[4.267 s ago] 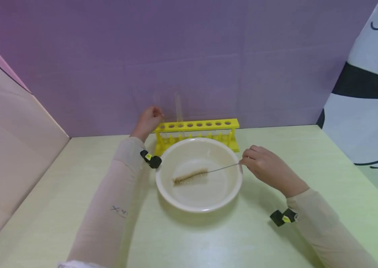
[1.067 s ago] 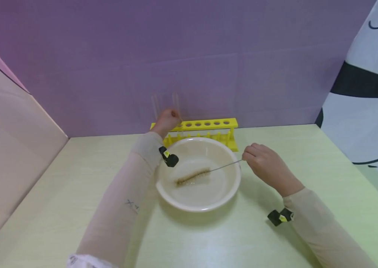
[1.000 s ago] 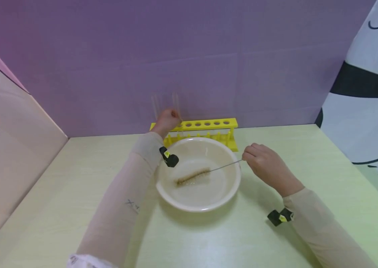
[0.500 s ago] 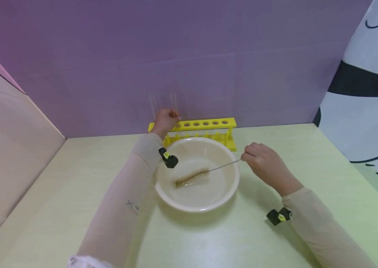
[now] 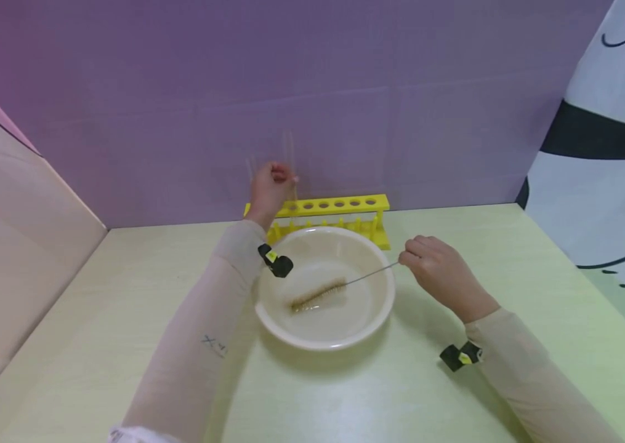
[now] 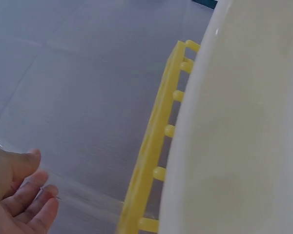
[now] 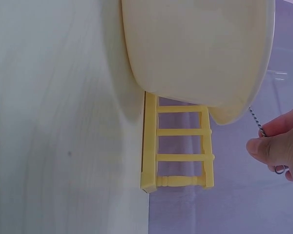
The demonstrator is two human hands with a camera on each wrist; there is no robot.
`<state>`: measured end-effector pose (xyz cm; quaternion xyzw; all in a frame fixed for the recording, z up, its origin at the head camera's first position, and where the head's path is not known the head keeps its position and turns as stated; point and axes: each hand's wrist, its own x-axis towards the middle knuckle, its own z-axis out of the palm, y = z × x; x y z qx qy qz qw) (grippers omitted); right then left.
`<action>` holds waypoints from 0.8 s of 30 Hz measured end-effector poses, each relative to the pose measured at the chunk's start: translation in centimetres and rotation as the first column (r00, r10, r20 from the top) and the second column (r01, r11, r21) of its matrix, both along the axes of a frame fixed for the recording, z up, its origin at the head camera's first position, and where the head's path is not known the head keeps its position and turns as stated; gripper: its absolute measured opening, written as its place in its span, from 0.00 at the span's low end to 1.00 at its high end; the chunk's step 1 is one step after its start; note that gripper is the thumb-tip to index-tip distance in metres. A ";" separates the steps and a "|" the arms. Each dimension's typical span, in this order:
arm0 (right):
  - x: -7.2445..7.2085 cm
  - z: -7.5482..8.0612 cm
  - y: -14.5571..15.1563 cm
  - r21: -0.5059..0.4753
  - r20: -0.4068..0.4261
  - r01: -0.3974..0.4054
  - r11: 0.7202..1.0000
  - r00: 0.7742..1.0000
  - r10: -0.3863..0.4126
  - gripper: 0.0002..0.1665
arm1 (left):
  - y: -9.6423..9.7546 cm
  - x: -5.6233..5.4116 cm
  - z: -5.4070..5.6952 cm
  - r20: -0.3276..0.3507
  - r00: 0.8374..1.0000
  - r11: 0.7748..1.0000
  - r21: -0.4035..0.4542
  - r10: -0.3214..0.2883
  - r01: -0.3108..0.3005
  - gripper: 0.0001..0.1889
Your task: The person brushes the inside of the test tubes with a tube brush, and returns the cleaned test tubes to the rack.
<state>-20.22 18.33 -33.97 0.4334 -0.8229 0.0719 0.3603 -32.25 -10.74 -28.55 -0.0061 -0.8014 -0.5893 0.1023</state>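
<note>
My left hand (image 5: 270, 189) pinches a clear test tube (image 5: 289, 147) above the left end of the yellow test tube rack (image 5: 340, 204). In the left wrist view the same tube (image 6: 88, 197) is a faint see-through band running past the fingertips toward the rack. A second clear tube (image 5: 250, 167) stands at the far left, partly hidden by this hand. My right hand (image 5: 445, 274) pinches the twisted wire handle of a test tube brush (image 5: 318, 295). The brush's tan bristles lie inside the cream basin (image 5: 324, 342); its looped wire end shows below the fingers in the right wrist view.
Close behind the basin stands the rack, its lower part partly hidden by the rim. A purple backdrop (image 5: 312, 74) rises along the back edge of the pale table (image 5: 334, 400). Several open holes show along the rack's top bar. The basin's bottom looks wet near the bristles.
My left hand moved from the leftmost tube to the one beside it, and has now risen a little, lifting that tube. The right hand and brush stay almost where they were.
</note>
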 end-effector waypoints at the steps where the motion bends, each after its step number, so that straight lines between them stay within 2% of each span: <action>1: 0.0 0.0 0.0 -0.002 0.001 0.001 1.000 1.000 -0.001 0.12 | 0.0 0.1 0.2 -0.031 1.000 1.000 -0.002 0.004 -0.004 0.15; 4: -0.1 -0.1 0.1 -0.001 0.002 0.010 1.000 1.000 -0.010 0.12 | 0.2 0.3 0.8 -0.109 0.994 1.000 -0.008 0.003 -0.004 0.14; 8: -0.1 -0.2 0.2 0.002 0.003 0.016 1.000 1.000 -0.016 0.13 | 0.4 0.8 1.6 -0.172 0.985 1.000 -0.020 -0.004 0.000 0.14; 14: -0.1 -0.2 0.2 0.006 0.001 0.016 1.000 1.000 -0.016 0.12 | 0.9 1.3 3.1 -0.277 0.961 1.000 0.003 -0.012 0.014 0.13; 20: -0.2 -0.2 0.5 0.013 0.009 0.009 1.000 1.000 -0.009 0.12 | 1.1 2.6 4.7 -0.313 0.949 0.998 0.031 -0.040 0.052 0.14; 24: -0.4 -0.1 0.8 0.021 0.005 0.002 1.000 1.000 -0.002 0.13 | 0.7 3.7 5.2 -0.316 0.945 0.996 0.007 -0.079 0.086 0.15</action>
